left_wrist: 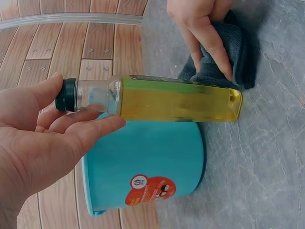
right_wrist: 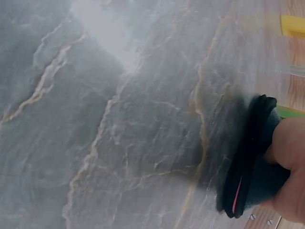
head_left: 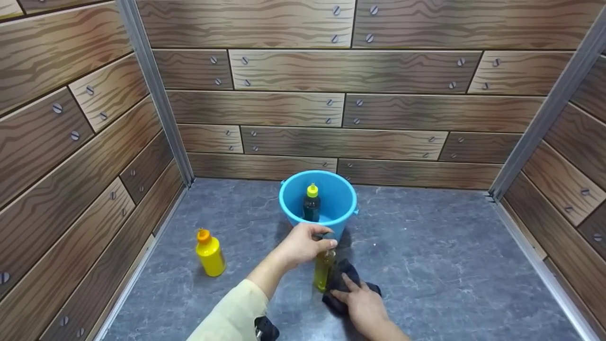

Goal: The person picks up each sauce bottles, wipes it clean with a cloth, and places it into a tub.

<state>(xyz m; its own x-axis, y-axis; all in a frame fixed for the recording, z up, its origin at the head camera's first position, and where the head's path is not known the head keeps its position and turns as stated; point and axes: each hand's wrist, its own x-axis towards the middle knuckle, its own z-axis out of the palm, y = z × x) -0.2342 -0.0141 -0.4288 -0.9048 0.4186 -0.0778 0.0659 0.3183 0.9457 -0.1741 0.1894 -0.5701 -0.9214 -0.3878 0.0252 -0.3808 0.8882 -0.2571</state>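
Note:
My left hand (head_left: 305, 244) holds a clear bottle of yellow oil (head_left: 324, 272) by its neck and dark green cap (left_wrist: 66, 95), thumb on one side and fingers on the other. The bottle is upright in front of the blue bucket (head_left: 287, 201); whether its base touches the surface I cannot tell. Just right of the bottle, my right hand (head_left: 364, 305) grips a bunched dark cloth (head_left: 348, 271), two fingers extended over it. In the right wrist view the folded cloth (right_wrist: 250, 162) sits between thumb and fingers, low over the grey surface.
Inside the bucket stands a dark bottle with a yellow cap (head_left: 311, 203). A yellow bottle with an orange cap (head_left: 210, 255) stands to the left on the grey marbled surface (head_left: 450, 265). Wood-patterned walls (head_left: 284, 109) enclose the back and both sides.

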